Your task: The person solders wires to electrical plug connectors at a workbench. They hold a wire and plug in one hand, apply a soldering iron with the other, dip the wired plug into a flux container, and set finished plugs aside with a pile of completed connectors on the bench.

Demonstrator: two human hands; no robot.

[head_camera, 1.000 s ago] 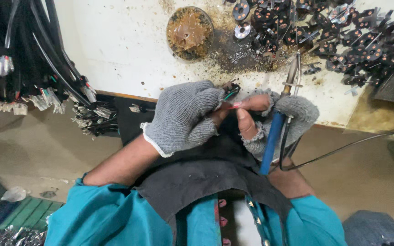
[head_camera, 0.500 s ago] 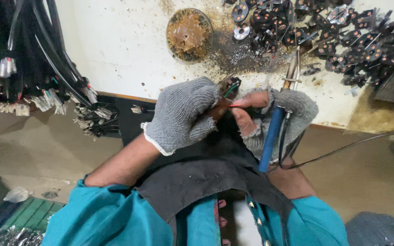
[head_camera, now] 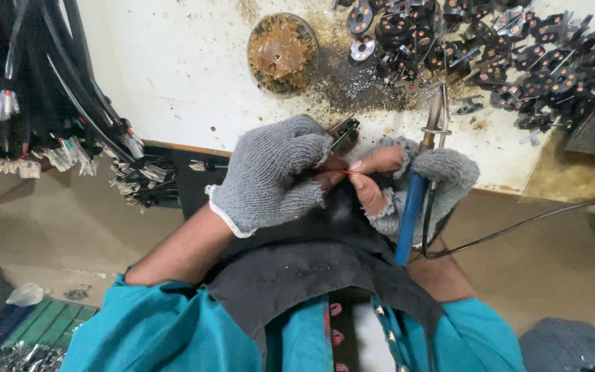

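Cables (head_camera: pixel 49 89) in black bundles hang at the far left, their metal-tipped ends bunched beside the edge of the white, stained desk (head_camera: pixel 173 69). Moving right, we see our left hand (head_camera: pixel 273 176) in a grey knit glove, curled over with its fingers pinching a thin red wire (head_camera: pixel 342 171) and a small dark part (head_camera: pixel 343 132) that pokes out just above the knuckles. Above it on the desk sits a round, rust-brown tin (head_camera: pixel 282 54) with scorched residue spread to its right. Our right hand (head_camera: pixel 414 186), in a fingerless grey glove, meets the left at the middle: its bare fingertips (head_camera: pixel 373 165) close on the same red wire, while the rest of the hand grips a soldering iron (head_camera: pixel 421 172) with a blue handle, tip pointing up and away from us. The iron's black cord (head_camera: pixel 518 224) trails off to the right. Farther right, a heap of small black connector pieces (head_camera: pixel 518 55) covers the upper desk. Below the hands, a dark cloth (head_camera: pixel 297 269) lies over our lap and teal sleeves (head_camera: pixel 166 331).
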